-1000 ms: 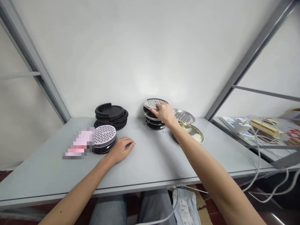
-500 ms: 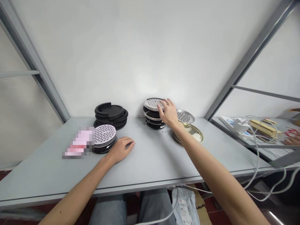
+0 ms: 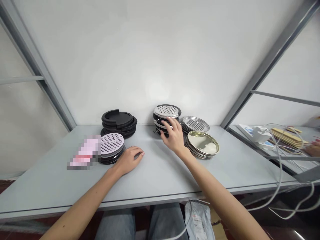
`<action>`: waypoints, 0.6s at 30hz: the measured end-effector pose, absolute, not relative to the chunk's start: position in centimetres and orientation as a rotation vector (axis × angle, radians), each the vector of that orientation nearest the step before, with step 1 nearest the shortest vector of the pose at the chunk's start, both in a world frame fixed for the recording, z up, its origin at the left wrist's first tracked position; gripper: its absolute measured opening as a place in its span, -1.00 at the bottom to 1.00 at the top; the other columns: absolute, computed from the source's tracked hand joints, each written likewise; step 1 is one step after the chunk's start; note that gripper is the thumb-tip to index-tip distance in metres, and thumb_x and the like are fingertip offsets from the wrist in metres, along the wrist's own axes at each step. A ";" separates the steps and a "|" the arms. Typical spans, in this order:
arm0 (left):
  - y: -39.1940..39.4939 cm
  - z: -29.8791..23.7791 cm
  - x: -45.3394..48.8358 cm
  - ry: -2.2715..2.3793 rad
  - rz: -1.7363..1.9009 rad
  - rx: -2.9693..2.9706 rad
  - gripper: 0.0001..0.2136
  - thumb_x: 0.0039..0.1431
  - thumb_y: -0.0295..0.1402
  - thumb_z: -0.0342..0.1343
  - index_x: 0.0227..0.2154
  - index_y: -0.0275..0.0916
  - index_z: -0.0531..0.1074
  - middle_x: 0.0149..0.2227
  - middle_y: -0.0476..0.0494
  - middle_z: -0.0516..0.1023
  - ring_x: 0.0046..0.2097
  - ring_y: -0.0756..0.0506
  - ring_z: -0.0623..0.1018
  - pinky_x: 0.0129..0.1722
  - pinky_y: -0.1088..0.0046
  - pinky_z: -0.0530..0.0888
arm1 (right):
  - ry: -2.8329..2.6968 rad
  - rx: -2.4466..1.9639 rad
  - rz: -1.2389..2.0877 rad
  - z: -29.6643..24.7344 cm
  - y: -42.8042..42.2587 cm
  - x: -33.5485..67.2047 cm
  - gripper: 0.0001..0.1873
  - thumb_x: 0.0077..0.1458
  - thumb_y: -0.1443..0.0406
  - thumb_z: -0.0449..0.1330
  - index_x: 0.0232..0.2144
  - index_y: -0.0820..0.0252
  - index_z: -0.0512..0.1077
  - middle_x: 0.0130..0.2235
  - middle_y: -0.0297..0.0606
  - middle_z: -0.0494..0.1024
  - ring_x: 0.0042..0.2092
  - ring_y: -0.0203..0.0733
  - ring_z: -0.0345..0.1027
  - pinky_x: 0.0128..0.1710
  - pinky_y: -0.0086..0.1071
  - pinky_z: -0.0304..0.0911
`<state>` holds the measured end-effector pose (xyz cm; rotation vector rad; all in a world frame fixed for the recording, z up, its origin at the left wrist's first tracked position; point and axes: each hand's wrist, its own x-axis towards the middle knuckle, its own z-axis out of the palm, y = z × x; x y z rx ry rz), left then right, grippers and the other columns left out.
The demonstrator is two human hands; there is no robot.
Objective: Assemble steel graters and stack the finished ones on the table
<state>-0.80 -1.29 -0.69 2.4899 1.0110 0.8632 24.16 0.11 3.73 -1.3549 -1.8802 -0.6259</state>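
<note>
My right hand (image 3: 175, 137) was the one that counted here. It lay open, fingers spread, with the fingertips (image 3: 167, 128) against the near side of the far stack (image 3: 165, 125) of black rings. I could not see any finger closed around it. That stack stood at the far edge of the table (image 3: 160, 176), close to the wall, just beyond the right hand and slightly to its left. My left hand (image 3: 129, 159) was well apart from it. It rested flat and relaxed on the table, holding nothing, just beside the near stack (image 3: 111, 148) on the left.

The far stack carried a perforated metal disc (image 3: 167, 110) on top, lying level with the holes facing up. Being round, it had no long axis and pointed in no direction; only a small wire piece (image 3: 156, 130) stuck out at its lower left. Just to the right of it sat a pile of perforated plates (image 3: 195, 124). Nearer, just beside my right wrist, was a pile of golden lids (image 3: 203, 144). A pile of black lids (image 3: 119, 121) stood farther left.
</note>
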 end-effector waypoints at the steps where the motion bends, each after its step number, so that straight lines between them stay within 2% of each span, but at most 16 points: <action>1: -1.3 -0.7 -0.8 1.010 0.862 2.493 -0.78 0.29 -0.32 -0.04 -0.27 -0.22 0.51 -0.24 -0.15 0.57 -0.16 -0.13 0.52 -0.10 0.31 0.42 | -1.825 -1.415 -0.664 4.3 0.6 24.3 -0.48 0.20 0.18 0.02 0.18 0.19 0.26 0.28 -0.09 0.16 0.31 0.12 -0.08 0.23 0.06 -0.01; 4: -1.2 -0.8 -0.8 1.002 0.855 2.498 -0.78 0.29 -0.31 -0.04 -0.27 -0.21 0.51 -0.24 -0.15 0.57 -0.15 -0.14 0.51 -0.09 0.30 0.42 | -1.842 -1.505 -0.708 5.8 2.3 25.1 -0.41 0.17 0.13 0.08 0.21 0.18 0.21 0.29 -0.08 0.13 0.33 0.19 -0.16 0.23 0.13 -0.08; 9: -1.3 -0.7 -0.8 1.002 0.850 2.490 -0.78 0.30 -0.31 -0.05 -0.26 -0.21 0.50 -0.23 -0.14 0.57 -0.15 -0.13 0.51 -0.08 0.30 0.41 | -1.930 -1.519 -0.682 6.4 4.1 26.2 -0.50 0.19 0.11 0.09 0.14 0.12 0.30 0.19 -0.14 0.32 0.24 0.11 0.06 0.25 0.06 -0.09; 18: -1.4 -0.6 -0.8 0.997 0.856 2.491 -0.79 0.30 -0.32 -0.04 -0.27 -0.20 0.51 -0.23 -0.12 0.57 -0.16 -0.13 0.51 -0.10 0.32 0.41 | -1.896 -1.545 -0.633 6.0 4.5 27.2 -0.47 0.17 0.13 0.09 0.16 0.13 0.27 0.20 -0.14 0.31 0.26 0.10 0.03 0.26 0.08 -0.12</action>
